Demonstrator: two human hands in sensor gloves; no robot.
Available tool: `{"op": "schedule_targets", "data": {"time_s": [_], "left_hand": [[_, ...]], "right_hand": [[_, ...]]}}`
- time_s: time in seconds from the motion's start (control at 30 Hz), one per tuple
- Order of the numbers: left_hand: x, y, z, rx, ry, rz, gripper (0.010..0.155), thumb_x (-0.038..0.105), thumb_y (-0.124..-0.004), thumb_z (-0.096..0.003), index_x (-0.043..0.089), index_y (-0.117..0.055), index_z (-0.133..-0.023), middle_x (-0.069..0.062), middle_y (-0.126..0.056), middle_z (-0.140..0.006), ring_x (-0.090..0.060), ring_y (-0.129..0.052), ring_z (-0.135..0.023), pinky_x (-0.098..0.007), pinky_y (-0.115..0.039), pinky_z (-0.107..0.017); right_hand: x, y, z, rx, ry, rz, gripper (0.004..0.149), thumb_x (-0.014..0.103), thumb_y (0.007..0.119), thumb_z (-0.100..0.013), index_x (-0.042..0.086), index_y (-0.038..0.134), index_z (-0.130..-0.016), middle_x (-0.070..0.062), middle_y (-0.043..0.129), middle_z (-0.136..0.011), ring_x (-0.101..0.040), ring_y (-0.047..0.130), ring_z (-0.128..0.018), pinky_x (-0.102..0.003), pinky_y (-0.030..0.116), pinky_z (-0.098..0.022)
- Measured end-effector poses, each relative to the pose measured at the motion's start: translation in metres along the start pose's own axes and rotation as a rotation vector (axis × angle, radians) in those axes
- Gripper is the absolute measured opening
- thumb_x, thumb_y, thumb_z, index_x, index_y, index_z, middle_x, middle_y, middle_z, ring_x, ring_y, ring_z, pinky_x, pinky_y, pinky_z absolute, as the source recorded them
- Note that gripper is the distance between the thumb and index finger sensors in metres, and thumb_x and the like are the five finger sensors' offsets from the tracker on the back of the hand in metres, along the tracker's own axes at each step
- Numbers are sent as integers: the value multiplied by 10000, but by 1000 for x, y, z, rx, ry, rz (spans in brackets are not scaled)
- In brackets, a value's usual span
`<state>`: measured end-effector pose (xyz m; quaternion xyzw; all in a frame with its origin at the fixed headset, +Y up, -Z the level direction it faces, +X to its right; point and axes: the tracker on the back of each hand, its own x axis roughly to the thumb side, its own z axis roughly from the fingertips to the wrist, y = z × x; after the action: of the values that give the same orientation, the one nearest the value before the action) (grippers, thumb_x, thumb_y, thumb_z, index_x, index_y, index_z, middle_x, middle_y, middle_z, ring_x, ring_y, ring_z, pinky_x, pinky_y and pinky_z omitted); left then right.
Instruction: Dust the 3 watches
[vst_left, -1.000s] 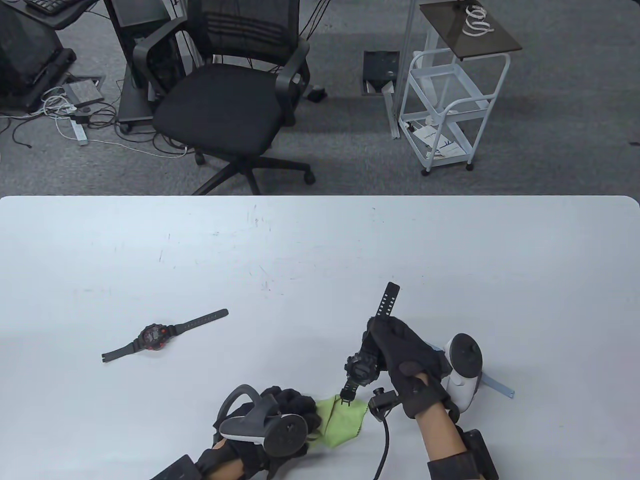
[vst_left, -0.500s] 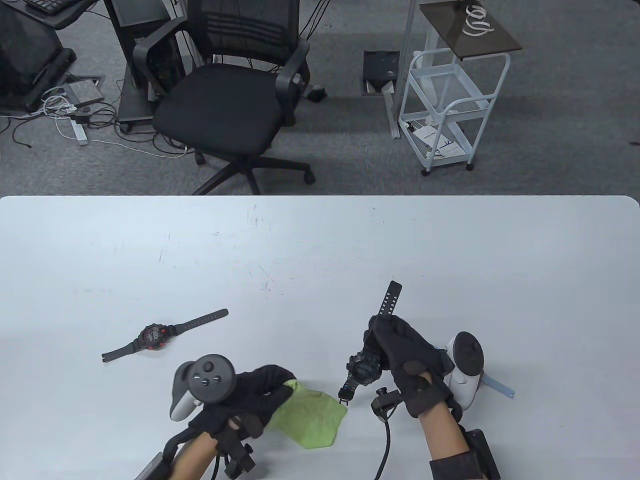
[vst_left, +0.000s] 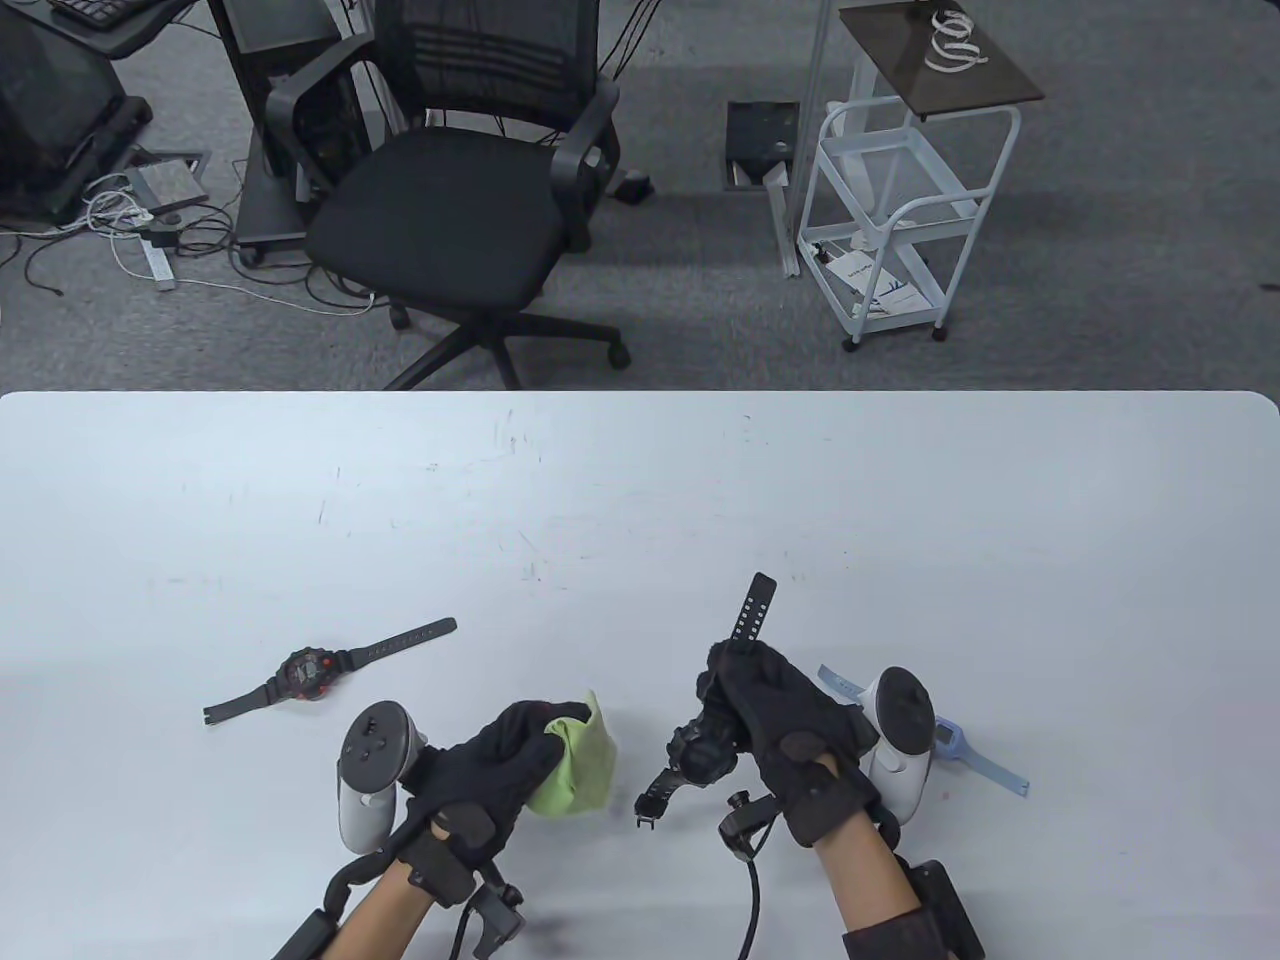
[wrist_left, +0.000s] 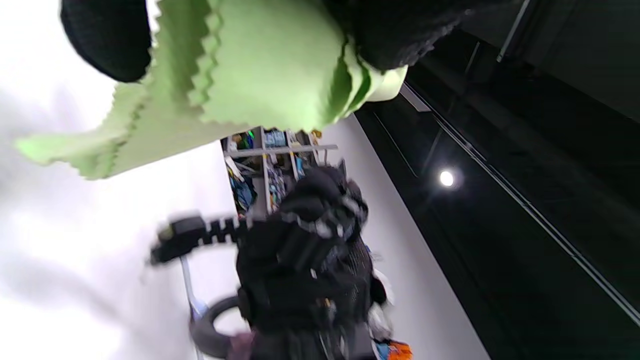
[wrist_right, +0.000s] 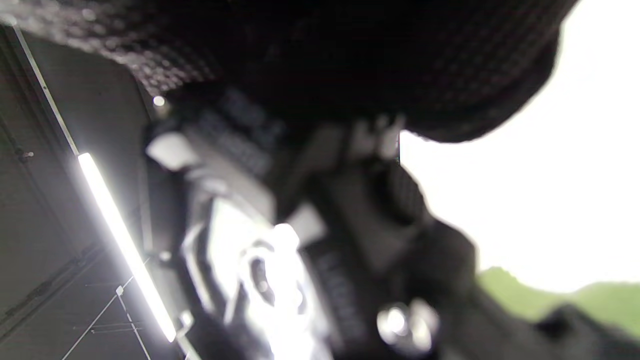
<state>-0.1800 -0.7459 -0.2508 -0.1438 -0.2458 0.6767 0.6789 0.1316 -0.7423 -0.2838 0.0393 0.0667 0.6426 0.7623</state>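
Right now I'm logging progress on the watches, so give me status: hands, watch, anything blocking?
Left hand grips green cloth. Right hand holds black watch off the table. Cloth and watch apart, nothing between them.

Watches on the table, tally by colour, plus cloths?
Black watch with red face: 1, lying flat on the table
All-black watch: 1, held in the right hand
Light blue watch: 1, partly hidden behind the right hand
Green cloth: 1, held in the left hand
Total: 3 watches, 1 cloth
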Motion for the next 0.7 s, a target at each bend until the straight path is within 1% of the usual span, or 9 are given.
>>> {"op": "schedule_targets", "data": {"time_s": [0.17, 0.23, 0.3, 0.33, 0.43, 0.53, 0.6, 0.67, 0.7], "left_hand": [[-1, -24, -5, -122, -30, 19, 437, 370, -749, -524, 216, -801, -930, -133, -639, -1126, -497, -711, -1021, -779, -604, -661], [-1, -31, -5, -140, -47, 12, 434, 389, -779, -527, 237, -830, -930, -139, -608, -1146, -487, -698, -1031, -781, -604, -662], [-4, -34, -4, -146, -60, 18, 474, 451, -746, -546, 231, -844, -955, -141, -601, -1162, -488, -711, -1027, -779, -622, -652], [-7, -36, -4, -147, -61, 47, 483, 456, -732, -555, 219, -846, -960, -145, -601, -1166, -502, -714, -1021, -783, -626, -648], [-10, -37, -4, -107, -53, 87, 453, 440, -779, -546, 215, -893, -922, -168, -659, -1135, -538, -796, -947, -793, -662, -622], [-8, -36, -4, -74, -50, 10, 408, 386, -809, -533, 260, -888, -912, -156, -693, -1111, -506, -872, -885, -792, -700, -602], [-6, -36, -2, -57, -48, -4, 391, 319, -809, -530, 278, -875, -913, -150, -682, -1114, -498, -888, -868, -793, -706, -599], [-4, -35, -1, -19, -56, -13, 407, 222, -791, -522, 298, -863, -915, -144, -678, -1112, -486, -922, -830, -786, -722, -590], [-3, -35, 0, 19, -54, -25, 421, 183, -794, -521, 306, -847, -921, -138, -676, -1107, -467, -945, -807, -772, -742, -588]], "right_hand": [[-6, 9, 1, -41, 17, -31, 458, 456, 779, -476, 188, 864, -837, 11, 1002, -659, -58, 1080, -383, -358, 927, -279], [-10, 12, 2, -76, 28, -38, 456, 454, 777, -475, 193, 861, -840, 10, 1001, -659, -53, 1082, -369, -351, 931, -272], [-12, 13, 3, -100, 33, -40, 452, 454, 775, -476, 201, 857, -842, 13, 997, -664, -40, 1081, -360, -340, 935, -267], [-13, 14, 3, -112, 36, -47, 452, 454, 775, -475, 202, 856, -842, 13, 995, -667, -34, 1080, -361, -339, 936, -267], [-15, 16, 4, -126, 44, -45, 450, 448, 773, -473, 206, 849, -845, 12, 988, -676, -30, 1080, -353, -334, 938, -267], [-20, 21, 6, -145, 60, -64, 450, 447, 768, -470, 210, 846, -844, 14, 985, -677, -22, 1079, -349, -327, 940, -265], [-22, 23, 6, -150, 68, -101, 449, 444, 765, -471, 211, 840, -848, 11, 981, -683, -24, 1078, -354, -329, 939, -269], [-24, 25, 6, -158, 70, -128, 449, 442, 764, -471, 210, 838, -847, 9, 978, -686, -24, 1079, -354, -329, 940, -268], [-24, 27, 7, -163, 70, -137, 449, 441, 763, -470, 210, 835, -849, 12, 976, -687, -24, 1079, -356, -327, 941, -269]]}}
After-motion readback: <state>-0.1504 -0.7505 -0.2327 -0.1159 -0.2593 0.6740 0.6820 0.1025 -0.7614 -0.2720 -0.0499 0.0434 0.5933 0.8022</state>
